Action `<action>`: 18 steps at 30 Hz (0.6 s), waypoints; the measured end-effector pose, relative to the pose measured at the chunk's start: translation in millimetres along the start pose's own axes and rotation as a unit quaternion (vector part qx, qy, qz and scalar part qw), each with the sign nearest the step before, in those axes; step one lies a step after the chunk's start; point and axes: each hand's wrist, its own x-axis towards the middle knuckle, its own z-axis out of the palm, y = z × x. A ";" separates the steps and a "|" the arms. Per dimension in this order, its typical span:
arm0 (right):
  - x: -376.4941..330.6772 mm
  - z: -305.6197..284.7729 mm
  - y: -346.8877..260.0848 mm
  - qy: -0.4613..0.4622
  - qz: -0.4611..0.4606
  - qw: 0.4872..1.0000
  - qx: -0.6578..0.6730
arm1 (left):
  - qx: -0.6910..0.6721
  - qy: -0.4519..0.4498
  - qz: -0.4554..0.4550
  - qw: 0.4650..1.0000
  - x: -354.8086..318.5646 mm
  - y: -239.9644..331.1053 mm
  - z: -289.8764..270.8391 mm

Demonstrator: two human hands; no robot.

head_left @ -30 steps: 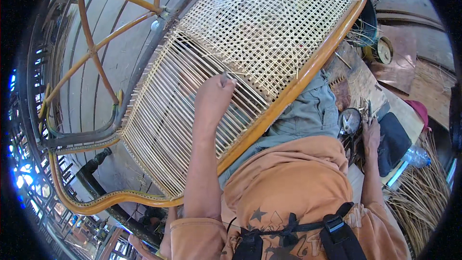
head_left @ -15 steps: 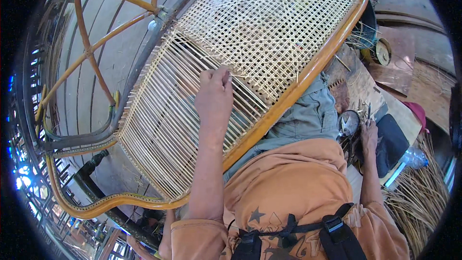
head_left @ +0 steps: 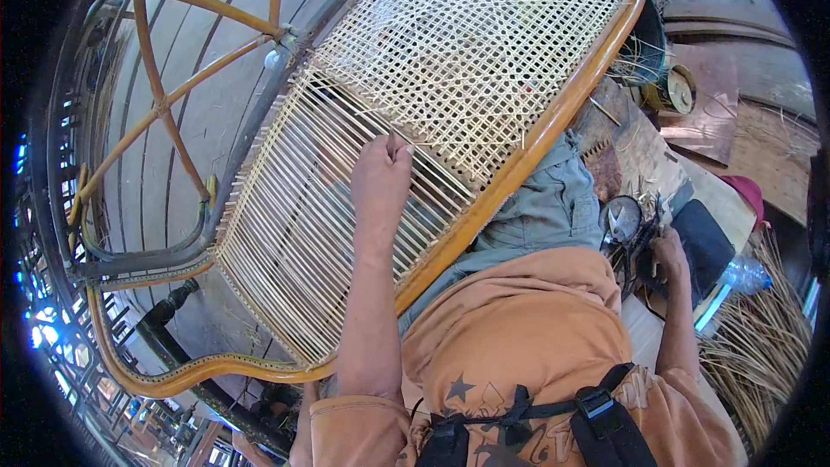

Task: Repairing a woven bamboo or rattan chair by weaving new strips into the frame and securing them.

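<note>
Orange-brown polished wood frames (head_left: 519,166) one cane panel (head_left: 467,60), which lies across the middle of the view, slanting up from the lower left, one edge over the person's grey-green trousers (head_left: 540,207). Its top is cut off by the picture's edge. The upper part is close mesh; the lower part is parallel strands (head_left: 294,225), too many and too fine to count.

Two hands show. The left hand (head_left: 380,175) is over the strands just beside the edge of the mesh, thumb and fingers closed together; whether a strand is pinched between them cannot be made out, and the forearm covers some of the strands below. The right hand (head_left: 669,249) is at the right, its fingers curled beside dark tools that blur together; I cannot tell if it grips one.

Four containers stand out: one round metal dish (head_left: 638,219) with something silvery in it, too small to name; one can (head_left: 680,89), contents unseen; one dark tub (head_left: 645,60), partly hidden by the frame, with thin strands around its top; and one clear bottle (head_left: 749,275), partly behind one black pad (head_left: 702,246). One heap of loose cane (head_left: 756,342) runs into the dark rim.
</note>
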 end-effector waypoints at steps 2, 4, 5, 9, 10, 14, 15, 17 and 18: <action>-2.6 9.7 -1.1 0.060 -0.028 0.996 -0.059 | -0.011 -0.012 -0.010 1.000 -0.8 2.5 -0.7; -2.7 15.7 -0.5 0.083 -0.046 0.993 -0.068 | -0.021 -0.024 -0.021 0.999 -2.7 5.7 -1.3; -7.6 16.9 -7.6 0.089 -0.042 0.993 -0.060 | -0.031 -0.020 -0.027 0.999 -3.8 7.4 -1.2; -2.4 28.3 3.4 0.149 -0.074 0.985 -0.043 | -0.054 -0.015 -0.029 0.998 -6.2 10.8 -2.1; -3.0 29.2 2.4 0.149 -0.074 0.985 -0.044 | -0.055 -0.015 -0.030 0.998 -7.9 10.8 -0.9; 1.6 36.0 12.4 0.173 -0.080 0.979 -0.076 | -0.059 0.028 -0.022 0.998 -23.5 17.1 2.8; 5.7 37.2 20.7 0.186 -0.092 0.975 -0.079 | -0.059 0.038 -0.026 0.997 -27.2 19.7 4.6; 8.6 35.3 27.9 0.185 -0.081 0.977 -0.072 | -0.050 0.060 0.012 0.997 -36.0 23.2 9.4; 9.2 35.0 31.0 0.184 -0.068 0.979 -0.064 | -0.040 0.080 0.050 0.995 -38.9 24.9 12.4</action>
